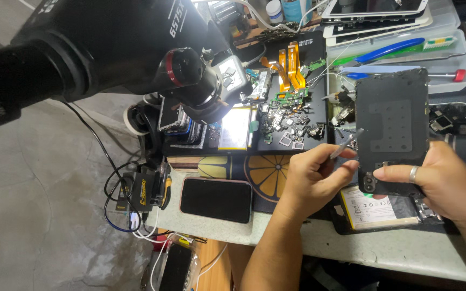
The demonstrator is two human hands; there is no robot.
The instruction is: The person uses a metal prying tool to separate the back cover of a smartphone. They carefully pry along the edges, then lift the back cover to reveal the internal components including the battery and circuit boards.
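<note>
Bench seen from above. The right hand (449, 180) grips a black back cover (393, 129), thumb across its lower edge beside the camera cut-out and fingers behind; the cover stands nearly upright, tilted a little, lifted off the bench. A ring sits on one finger. The left hand (316, 175) pinches slim tweezers (346, 144) between thumb and fingertips; the tip points up and right and lies just beside the cover's left edge, whether touching cannot be told.

Below the cover lies an opened phone (376, 213) with a white-labelled battery, partly hidden by the right hand, close to the bench's near edge (384, 253). Left of the left hand, a dark phone (216, 199) lies screen up, well apart from it, with open bench between. Behind the hands, a black mat (292, 124) holds small parts and orange flex cables (289, 67); it borders the cover's left edge closely. A microscope (136, 43) overhangs the left rear, its lit head above a battery (235, 126). Clear trays (443, 48) with a blue tool (389, 49) fill the right rear. Cables and a small yellow-black box (144, 191) crowd the left edge; the floor lies beyond.
</note>
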